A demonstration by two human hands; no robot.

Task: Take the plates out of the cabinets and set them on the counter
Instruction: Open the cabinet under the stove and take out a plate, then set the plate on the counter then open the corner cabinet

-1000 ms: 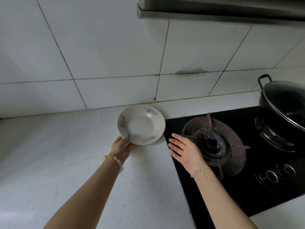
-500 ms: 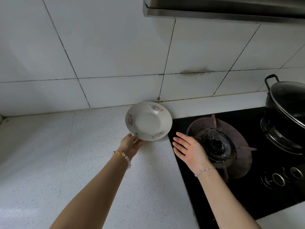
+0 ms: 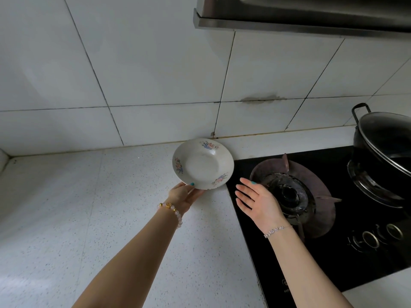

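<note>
A deep white plate (image 3: pixel 203 164) with small flower prints is tilted toward me over the back of the speckled white counter (image 3: pixel 89 207). My left hand (image 3: pixel 183 195) holds its near rim, thumb on top and fingers underneath. Whether the plate's far edge touches the counter I cannot tell. My right hand (image 3: pixel 255 202) hovers to the right of the plate, over the left edge of the stove, palm turned left with fingers straight, holding nothing. No cabinet is in view.
A black glass gas stove (image 3: pixel 333 218) fills the right side, with a burner (image 3: pixel 289 194) just behind my right hand. A dark lidded pot (image 3: pixel 387 147) stands on the far right burner. A range hood (image 3: pixel 300 16) hangs above. White wall tiles back the counter.
My left hand has carried the plate a little farther back and right, toward the wall. My right hand has stayed beside it, open.
</note>
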